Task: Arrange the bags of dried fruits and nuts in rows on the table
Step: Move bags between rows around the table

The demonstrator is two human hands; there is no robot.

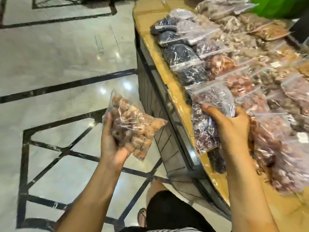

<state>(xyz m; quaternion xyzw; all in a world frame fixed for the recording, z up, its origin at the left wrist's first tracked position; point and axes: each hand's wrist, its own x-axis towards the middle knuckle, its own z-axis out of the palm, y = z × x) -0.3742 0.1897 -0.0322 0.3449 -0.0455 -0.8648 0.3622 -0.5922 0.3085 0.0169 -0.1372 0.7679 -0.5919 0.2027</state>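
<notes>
My left hand (111, 144) holds a clear bag of round light-brown dried fruits (133, 129) out over the floor, left of the table. My right hand (229, 124) grips a clear bag of dark red-brown dried fruit (207, 118) at the table's near edge. Several more clear bags lie in rows on the table (173, 91): dark, almost black ones (182, 54) along the left edge, reddish-brown ones (222, 64) beside them, tan and orange ones (270, 30) farther back.
The table has a curved yellow-brown top and a dark ribbed side (153, 104). A green bag (282, 7) sits at the far right corner. Glossy marble floor with black inlay lines (66, 87) lies to the left. My sandalled foot (142, 216) stands below.
</notes>
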